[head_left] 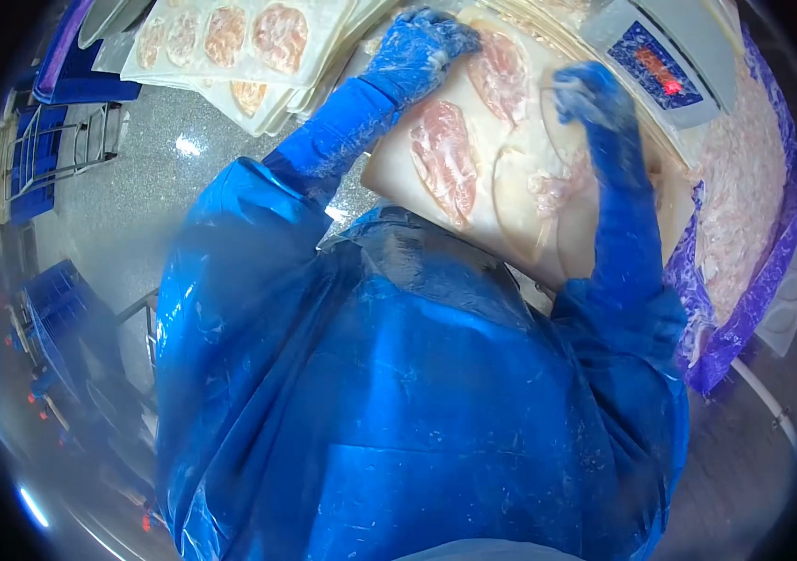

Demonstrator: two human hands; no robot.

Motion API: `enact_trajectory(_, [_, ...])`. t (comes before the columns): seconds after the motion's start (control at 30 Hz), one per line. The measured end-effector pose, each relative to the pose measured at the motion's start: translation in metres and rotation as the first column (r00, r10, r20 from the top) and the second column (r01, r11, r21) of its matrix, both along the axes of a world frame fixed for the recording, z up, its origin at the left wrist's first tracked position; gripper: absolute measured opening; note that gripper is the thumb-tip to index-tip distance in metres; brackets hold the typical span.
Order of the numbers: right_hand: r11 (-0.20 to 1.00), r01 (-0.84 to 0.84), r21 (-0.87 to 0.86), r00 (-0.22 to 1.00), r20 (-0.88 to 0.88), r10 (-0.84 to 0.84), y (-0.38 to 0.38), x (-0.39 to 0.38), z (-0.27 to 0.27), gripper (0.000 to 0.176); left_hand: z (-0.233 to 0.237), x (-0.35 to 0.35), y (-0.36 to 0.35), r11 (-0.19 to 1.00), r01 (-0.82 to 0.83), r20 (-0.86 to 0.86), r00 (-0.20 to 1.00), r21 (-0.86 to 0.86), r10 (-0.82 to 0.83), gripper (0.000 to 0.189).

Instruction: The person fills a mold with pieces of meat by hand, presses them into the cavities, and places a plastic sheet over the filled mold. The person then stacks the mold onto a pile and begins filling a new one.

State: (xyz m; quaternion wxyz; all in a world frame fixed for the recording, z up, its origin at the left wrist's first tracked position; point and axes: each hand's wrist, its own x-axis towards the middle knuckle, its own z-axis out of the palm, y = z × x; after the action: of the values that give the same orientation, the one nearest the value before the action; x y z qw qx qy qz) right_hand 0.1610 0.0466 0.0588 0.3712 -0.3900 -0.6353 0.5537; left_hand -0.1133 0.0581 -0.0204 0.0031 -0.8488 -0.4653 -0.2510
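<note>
Here, in the head view, two separate places of handling on a cream-white flat board (398,178) with pale oval outlines. At the board's far edge, a left hand in a wet blue glove (431,47), beside the upper end of a long, flat, pale-pink slice of raw meat (499,79); fingers bent and rather narrow, but cannot tell from here whether closed on anything. Farther right, a right hand in a blurred blue glove (595,98), above the board and near an oval outline; fingers curled, contents hidden, so cannot tell about any hold there either. Nearer the body, another flat, pink-and-white slice of raw meat (443,164), lying apart from both hands. To its right, inside a larger pale oval, only a small, crumpled, pinkish piece of meat (548,192). Judging by this, partly done on this board: two broad slices laid out flat, but much of the larger oval bare. To the upper left, apparently finished, a stack of white sheets (141,61) with four meat-filled ovals in a row on top. Plainly much left to work through, too: at right, a large heap of pale raw meat (740,187) inside a purple plastic liner (768,299), beside a grey scale with a red-lit display (660,73).
</note>
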Motion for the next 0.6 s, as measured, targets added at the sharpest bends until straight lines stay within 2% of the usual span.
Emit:
enact_trajectory(0.13, [0.986,0.133,-0.103,0.979,-0.142,-0.147,-0.033,0.075,0.031,0.024,0.019,0.018,-0.023,1.000,-0.014,0.025,1.000,0.005,0.014,0.035])
enact_trajectory(0.2, [0.927,0.354,0.126,0.929,0.069,-0.364,-0.046,0.118,0.058,0.024,0.031,0.043,-0.039,1.000,-0.019,0.047,0.999,0.010,0.018,0.054])
enact_trajectory(0.23, [0.863,0.488,0.131,0.871,-0.008,-0.491,-0.052,0.153,0.062,0.026,0.019,0.044,-0.045,0.987,0.121,0.003,0.993,-0.102,-0.121,0.061])
enact_trajectory(0.27, [0.785,0.606,0.133,0.796,-0.087,-0.599,-0.056,0.192,0.067,0.027,0.015,0.041,-0.049,0.985,0.139,0.015,0.990,-0.100,-0.138,0.061])
enact_trajectory(0.33, [0.805,0.575,0.146,0.818,-0.076,-0.571,-0.070,0.261,0.070,0.032,0.016,0.037,-0.051,0.984,0.077,-0.133,0.986,-0.160,-0.099,0.063])
enact_trajectory(0.4, [0.839,0.525,0.141,0.851,-0.055,-0.523,-0.086,0.308,0.054,0.036,0.022,0.056,-0.057,0.983,0.021,-0.112,0.993,-0.181,-0.042,0.060])
enact_trajectory(0.43, [0.811,0.483,0.329,0.672,0.454,-0.585,-0.088,0.324,0.035,0.037,0.027,0.074,-0.056,0.937,0.142,0.171,0.981,-0.320,-0.090,0.057])
enact_trajectory(0.47, [0.812,0.350,0.466,0.247,0.791,-0.560,-0.089,0.335,0.019,0.038,0.035,0.095,-0.054,0.864,0.292,0.442,0.892,-0.411,-0.091,0.054])
enact_trajectory(0.5, [0.788,0.473,0.394,0.482,0.632,-0.606,-0.085,0.327,0.007,0.037,0.055,0.119,-0.052,0.943,0.270,0.160,0.957,-0.197,-0.241,0.046])
enact_trajectory(0.53, [0.777,0.561,0.285,0.664,0.406,-0.628,-0.075,0.305,-0.002,0.036,0.052,0.143,-0.046,0.949,0.249,0.229,0.952,-0.191,-0.204,0.046])
enact_trajectory(0.6, [0.859,0.369,0.356,0.870,0.194,-0.454,-0.056,0.245,-0.015,0.033,0.027,0.185,-0.032,0.978,0.110,0.237,0.969,-0.176,-0.067,0.042])
